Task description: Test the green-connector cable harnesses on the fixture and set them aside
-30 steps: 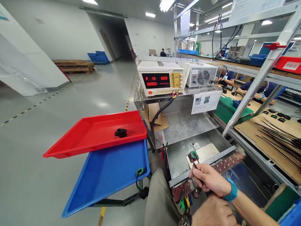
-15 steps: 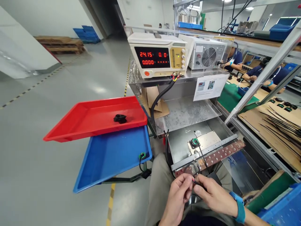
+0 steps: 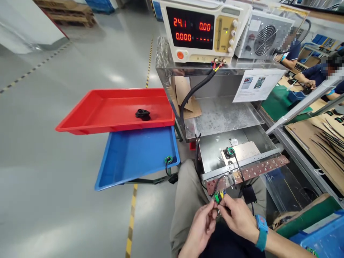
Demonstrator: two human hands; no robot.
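My left hand (image 3: 203, 223) and my right hand (image 3: 238, 216) meet over my lap, fingertips pinched together. Right at their tips is a small piece with green, yellow and blue parts (image 3: 220, 196), close to the front edge of a brown strip with rivets (image 3: 252, 174). Whatever the fingers grip is mostly hidden; only a small pale glint shows between them. Beyond my right hand hangs a black box (image 3: 249, 194) with a cable. On a metal plate (image 3: 248, 152) in the open drawer sits a round green board (image 3: 230, 152), a black cable running down from it.
To the left, a red tray (image 3: 115, 125) with a black bundle (image 3: 142, 114) overlaps a blue tray (image 3: 139, 154) holding a green part (image 3: 168, 160). A power supply (image 3: 199, 32) stands above. Co-workers sit at the right bench; a blue bin (image 3: 319, 234) is low right.
The view has tilted down and shifted. My hands stay together, but their fingertips have shifted, and the coloured piece now shows. The black cable seen in my right hand is no longer visible there.
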